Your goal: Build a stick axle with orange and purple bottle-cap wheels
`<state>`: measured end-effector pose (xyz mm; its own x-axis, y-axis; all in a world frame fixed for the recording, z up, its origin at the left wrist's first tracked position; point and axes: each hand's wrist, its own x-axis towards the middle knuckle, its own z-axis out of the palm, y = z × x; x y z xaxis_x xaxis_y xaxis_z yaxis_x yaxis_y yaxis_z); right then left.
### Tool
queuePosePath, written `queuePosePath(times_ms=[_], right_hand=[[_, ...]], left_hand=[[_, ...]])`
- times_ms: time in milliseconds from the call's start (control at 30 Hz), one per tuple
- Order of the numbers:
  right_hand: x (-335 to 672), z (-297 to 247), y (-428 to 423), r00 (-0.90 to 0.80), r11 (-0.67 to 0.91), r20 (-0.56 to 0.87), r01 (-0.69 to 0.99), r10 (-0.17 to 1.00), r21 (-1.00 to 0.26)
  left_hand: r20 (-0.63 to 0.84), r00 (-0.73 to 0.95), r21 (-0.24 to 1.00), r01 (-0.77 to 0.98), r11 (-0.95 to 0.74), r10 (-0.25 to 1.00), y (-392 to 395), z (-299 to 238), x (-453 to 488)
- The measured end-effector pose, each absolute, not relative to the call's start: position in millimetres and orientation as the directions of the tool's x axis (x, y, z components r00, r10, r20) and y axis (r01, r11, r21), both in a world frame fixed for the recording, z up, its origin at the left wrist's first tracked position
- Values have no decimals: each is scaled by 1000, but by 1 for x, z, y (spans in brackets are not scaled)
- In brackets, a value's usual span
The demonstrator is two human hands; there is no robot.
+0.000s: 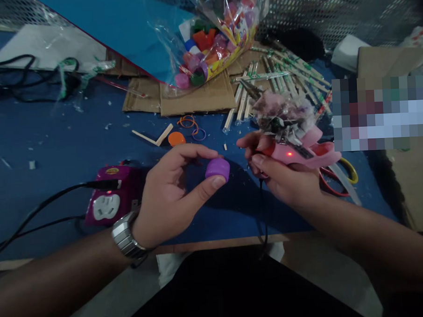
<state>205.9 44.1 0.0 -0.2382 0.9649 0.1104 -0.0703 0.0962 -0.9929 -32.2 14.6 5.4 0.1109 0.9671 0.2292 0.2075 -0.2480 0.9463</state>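
Between thumb and fingertips, my left hand (171,193) pinches a small purple plastic cap (217,170) above the blue table. My right hand (285,174) is closed around a pink hot glue gun (302,152) with a red light glowing on its side. Its nozzle points away to the upper left, and a clump of clear plastic and grey scraps (283,113) covers much of its front. A black cord hangs beneath that hand. An orange disc-shaped cap (176,139) lies beyond my left hand, beside a bent wooden stick (157,143) and thin orange and purple rings (198,133).
A purple power box (106,207) with black cables sits at left. Several wrapped sticks (281,80) lie at the back right, near an open plastic bag of coloured caps (207,51) on cardboard (198,100). Scissors with red and yellow handles (348,171) are partly under the glue gun.
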Motion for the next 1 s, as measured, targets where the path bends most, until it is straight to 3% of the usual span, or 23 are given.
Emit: queuePosePath(times_ms=[267, 500, 633, 833, 1000], right_hand=[[208, 2, 49, -281, 114, 108, 5, 954, -994], [206, 5, 53, -290, 100, 59, 129, 955, -987], [204, 3, 48, -239, 58, 31, 107, 970, -993], [204, 4, 46, -239, 38, -11, 201, 971, -979], [202, 5, 48, -237, 96, 48, 193, 970, -977]], left_hand=[[137, 154, 989, -81, -126, 978, 17, 2, -31], [89, 187, 959, -281, -33, 978, 20, -6, -33], [18, 128, 920, -390, 34, 992, 24, -4, -29], [-10, 78, 897, -441, 44, 997, 27, -2, -26], [-7, 117, 876, -478, 62, 993, 27, -4, -25]])
